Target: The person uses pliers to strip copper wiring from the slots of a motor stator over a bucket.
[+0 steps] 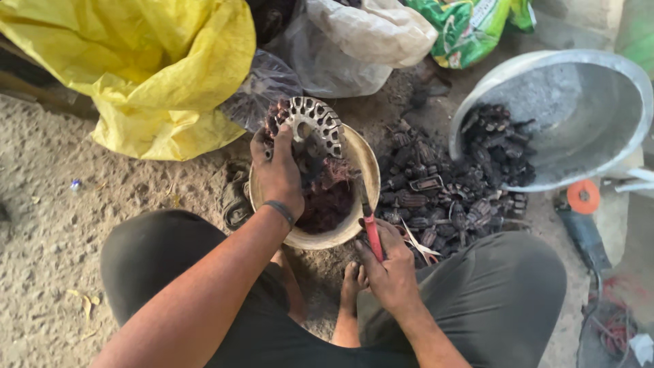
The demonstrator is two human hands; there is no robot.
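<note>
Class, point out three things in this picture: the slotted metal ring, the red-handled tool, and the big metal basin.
Slotted metal ring [320, 123], head view, on its toothed upper rim.
Red-handled tool [373, 235], head view, on the red handle above the right hand.
Metal basin [586, 102], head view, on its bare grey inside.

Far left: bright yellow sack [146, 65]. Far centre: off-white bag [371, 31] and grey translucent bag [262, 85]. Far right: green printed bag [470, 24]. Centre: tan bowl [364, 170] holding reddish-brown wire [327, 197]; silver slotted ring [315, 123]. Near centre: tool [372, 235] with red handle. Right: dull grey basin [579, 102]; blackish parts [436, 191]; grinder [584, 228] with orange disc. Left wrist: dark band [279, 211]. Near: dark grey trousers [497, 293].
</note>
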